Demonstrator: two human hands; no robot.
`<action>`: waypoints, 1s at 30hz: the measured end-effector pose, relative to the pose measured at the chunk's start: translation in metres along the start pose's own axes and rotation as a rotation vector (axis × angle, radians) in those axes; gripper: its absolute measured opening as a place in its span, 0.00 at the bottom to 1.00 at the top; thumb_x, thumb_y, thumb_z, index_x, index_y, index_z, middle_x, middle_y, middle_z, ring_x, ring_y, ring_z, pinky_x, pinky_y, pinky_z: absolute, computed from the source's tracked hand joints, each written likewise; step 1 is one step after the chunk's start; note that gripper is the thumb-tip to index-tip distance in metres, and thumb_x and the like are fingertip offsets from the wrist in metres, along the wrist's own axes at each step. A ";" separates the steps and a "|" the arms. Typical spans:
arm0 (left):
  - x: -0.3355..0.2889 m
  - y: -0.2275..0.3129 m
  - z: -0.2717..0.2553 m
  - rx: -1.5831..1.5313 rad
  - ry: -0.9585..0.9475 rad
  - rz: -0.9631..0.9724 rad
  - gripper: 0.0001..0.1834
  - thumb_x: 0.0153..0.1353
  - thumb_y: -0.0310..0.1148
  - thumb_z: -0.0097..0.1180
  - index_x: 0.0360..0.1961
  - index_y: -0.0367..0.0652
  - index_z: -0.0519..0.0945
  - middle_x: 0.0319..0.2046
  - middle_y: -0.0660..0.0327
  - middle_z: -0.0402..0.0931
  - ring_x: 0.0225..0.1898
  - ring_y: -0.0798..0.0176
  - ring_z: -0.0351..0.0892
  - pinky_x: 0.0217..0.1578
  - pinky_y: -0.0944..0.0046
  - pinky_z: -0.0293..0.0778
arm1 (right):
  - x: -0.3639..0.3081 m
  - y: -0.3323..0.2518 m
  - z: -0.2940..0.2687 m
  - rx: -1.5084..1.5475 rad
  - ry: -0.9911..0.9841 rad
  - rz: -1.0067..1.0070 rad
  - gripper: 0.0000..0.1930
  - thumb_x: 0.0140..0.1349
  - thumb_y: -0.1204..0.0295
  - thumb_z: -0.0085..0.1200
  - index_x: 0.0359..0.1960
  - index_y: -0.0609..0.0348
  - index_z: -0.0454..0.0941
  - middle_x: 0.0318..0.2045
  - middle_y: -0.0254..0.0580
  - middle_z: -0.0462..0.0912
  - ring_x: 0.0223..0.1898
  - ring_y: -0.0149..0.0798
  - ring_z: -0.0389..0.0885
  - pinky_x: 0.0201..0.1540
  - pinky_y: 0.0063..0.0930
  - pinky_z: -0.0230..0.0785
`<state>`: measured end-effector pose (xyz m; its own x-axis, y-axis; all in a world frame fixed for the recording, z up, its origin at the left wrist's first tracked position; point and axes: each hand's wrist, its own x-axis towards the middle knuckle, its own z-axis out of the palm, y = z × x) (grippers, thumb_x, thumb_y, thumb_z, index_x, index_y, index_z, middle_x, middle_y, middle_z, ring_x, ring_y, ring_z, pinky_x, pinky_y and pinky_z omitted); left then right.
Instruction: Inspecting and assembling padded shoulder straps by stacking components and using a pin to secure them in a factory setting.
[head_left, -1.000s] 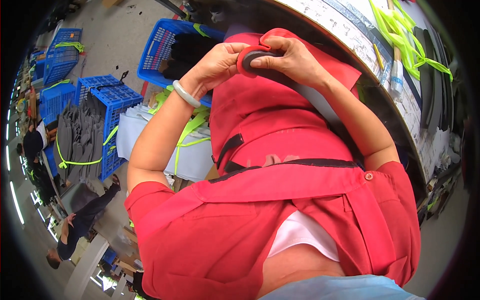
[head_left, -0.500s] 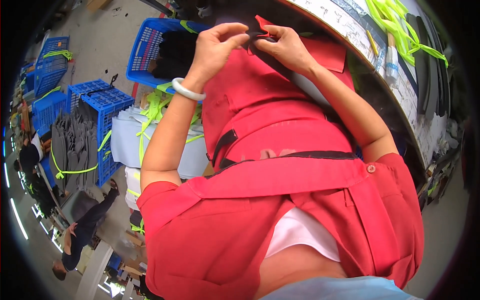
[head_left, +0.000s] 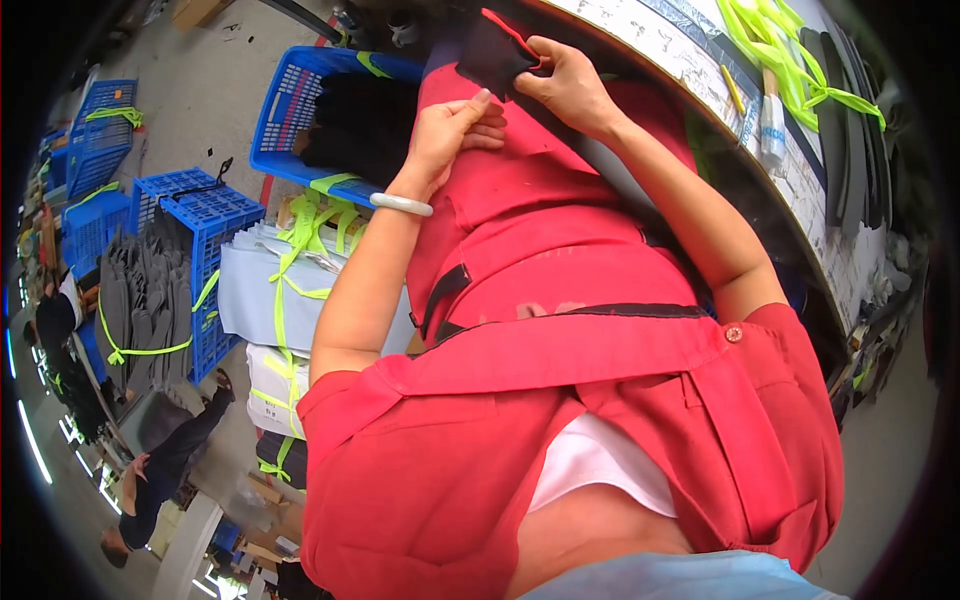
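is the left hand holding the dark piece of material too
No, only the right hand grips the dark piece; the left hand rests apart on the red apron.

**What I can count from here**

I count four blue plastic crates: one (head_left: 300, 110) by my knee, one (head_left: 205, 250) beside the grey stack, two more (head_left: 100, 130) (head_left: 90, 225) farther off. One dark fabric piece (head_left: 495, 55) is in my fingers. One white bangle (head_left: 400, 204) sits on my wrist. Two white bundles (head_left: 255, 290) (head_left: 275, 385) tied with neon-green straps lie on the floor. One yellow pencil (head_left: 733, 90) lies on the surface.
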<state>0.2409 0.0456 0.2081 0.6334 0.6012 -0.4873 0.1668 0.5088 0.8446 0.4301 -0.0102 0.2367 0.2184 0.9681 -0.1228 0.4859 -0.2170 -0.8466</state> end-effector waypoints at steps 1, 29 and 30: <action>0.002 0.000 -0.001 -0.210 -0.070 0.022 0.13 0.65 0.34 0.56 0.39 0.31 0.80 0.33 0.53 0.81 0.34 0.58 0.83 0.40 0.60 0.80 | 0.003 -0.006 -0.002 0.025 0.035 -0.053 0.11 0.54 0.72 0.56 0.36 0.64 0.73 0.28 0.37 0.77 0.31 0.25 0.70 0.38 0.24 0.68; 0.048 -0.004 0.034 -1.159 -0.213 0.233 0.19 0.70 0.45 0.45 0.48 0.39 0.71 0.43 0.56 0.74 0.49 0.57 0.72 0.59 0.54 0.66 | 0.030 -0.007 0.046 -0.252 0.441 -0.329 0.39 0.48 0.73 0.61 0.65 0.40 0.62 0.59 0.47 0.65 0.57 0.48 0.68 0.58 0.42 0.60; 0.054 -0.002 0.046 -1.084 -0.122 0.231 0.18 0.70 0.46 0.45 0.47 0.40 0.72 0.44 0.55 0.74 0.51 0.57 0.72 0.59 0.55 0.66 | 0.044 -0.003 0.043 -0.222 0.466 -0.271 0.40 0.45 0.75 0.58 0.64 0.39 0.62 0.59 0.48 0.64 0.56 0.54 0.66 0.58 0.48 0.58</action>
<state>0.3100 0.0486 0.1905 0.6443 0.7162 -0.2682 -0.6745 0.6975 0.2421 0.4017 0.0387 0.2119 0.3864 0.8466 0.3660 0.7311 -0.0392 -0.6812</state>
